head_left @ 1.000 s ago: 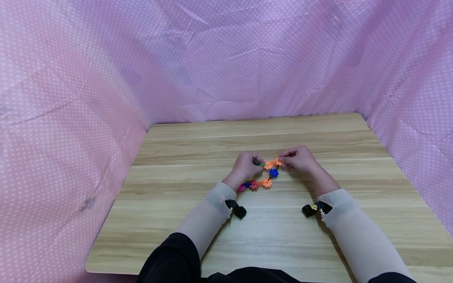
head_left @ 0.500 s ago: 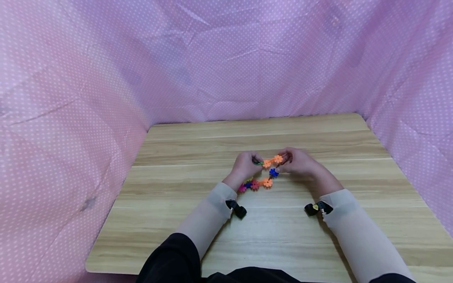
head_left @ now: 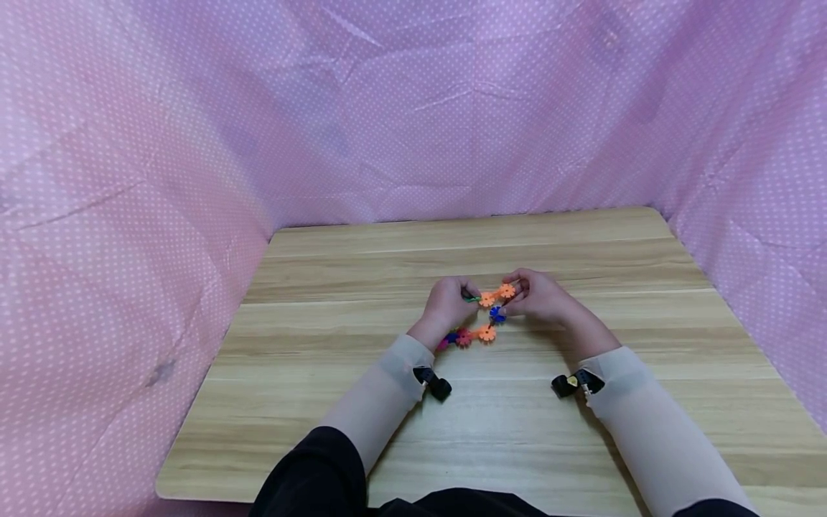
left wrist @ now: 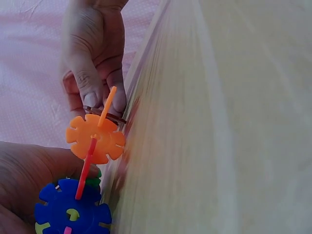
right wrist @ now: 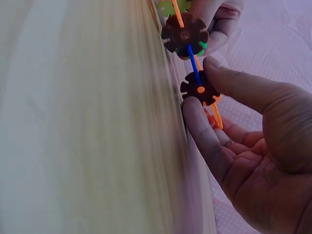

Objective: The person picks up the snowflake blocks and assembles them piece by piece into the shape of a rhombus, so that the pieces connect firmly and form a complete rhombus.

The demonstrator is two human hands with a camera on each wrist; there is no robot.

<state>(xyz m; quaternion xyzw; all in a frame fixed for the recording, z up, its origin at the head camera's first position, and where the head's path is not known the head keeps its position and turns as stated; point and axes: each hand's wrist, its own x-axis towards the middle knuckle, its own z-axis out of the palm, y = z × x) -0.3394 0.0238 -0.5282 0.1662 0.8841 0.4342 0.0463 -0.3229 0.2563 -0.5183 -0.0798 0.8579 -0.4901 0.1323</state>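
Note:
A chain of notched plastic interlocking discs bends into a loop between the hands. My left hand [head_left: 448,303] pinches a green disc [head_left: 472,298] at the loop's far left side. Two orange discs follow on from it, the right one [head_left: 507,291] close to my right fingers. In the right wrist view my right hand [right wrist: 273,146] pinches a brown disc [right wrist: 191,92] by its edges, between thumb and finger. A blue disc [right wrist: 193,63] joins it edge-on to another brown disc [right wrist: 170,38]. Low in the left wrist view, a large blue disc [left wrist: 53,202] hides part of my left hand [left wrist: 29,175].
The wooden table [head_left: 336,287] lies under both arms. Pink dotted cloth [head_left: 413,115] hangs behind it and at both sides. A black wrist camera sits on each sleeve, one on the left [head_left: 439,388], the other on the right [head_left: 564,386].
My right fingers have left the far right orange disc and come down to the part beside the blue disc. That stretch has shifted slightly left. My left hand keeps its hold.

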